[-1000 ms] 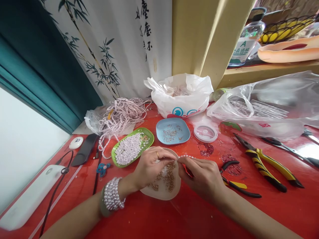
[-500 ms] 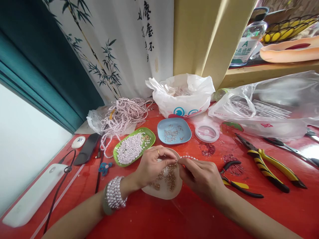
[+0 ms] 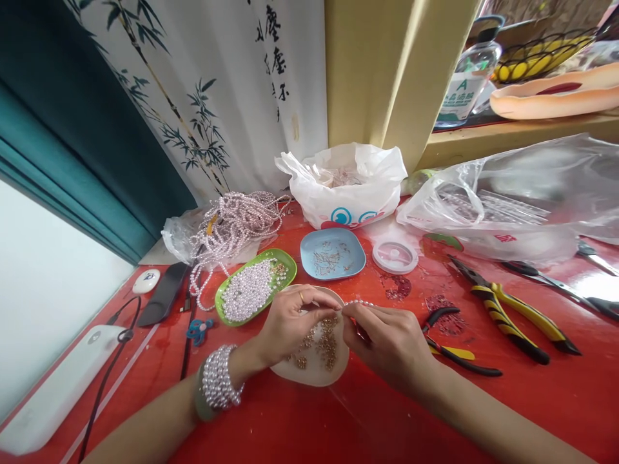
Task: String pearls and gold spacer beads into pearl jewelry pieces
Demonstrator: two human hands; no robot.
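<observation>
My left hand (image 3: pixel 293 322) and my right hand (image 3: pixel 387 332) meet fingertip to fingertip over a pale dish (image 3: pixel 309 375) of small gold beads (image 3: pixel 327 345). Out from behind my right fingers runs a short string of pearl beads (image 3: pixel 358 303), pinched at its end by that hand. The left thumb and forefinger are closed at the same spot; what they grip is too small to make out. Several pearl strands (image 3: pixel 220 377) circle my left wrist. Just beyond the left hand sits a green tray (image 3: pixel 221 312) of loose pearl beads (image 3: pixel 249 290).
A blue dish (image 3: pixel 355 270) holds small metal pins. Behind it stands a white plastic bag (image 3: pixel 338 203), with heaped pearl strands (image 3: pixel 242 219) to its left. Right of my hands lie small pliers (image 3: pixel 464 361), yellow-black pliers (image 3: pixel 507 316) and scissors (image 3: pixel 556 283). A phone (image 3: pixel 163 296) lies left.
The whole scene has shifted slightly left as the camera turned. Both hands keep nearly the same pinched pose over the dish.
</observation>
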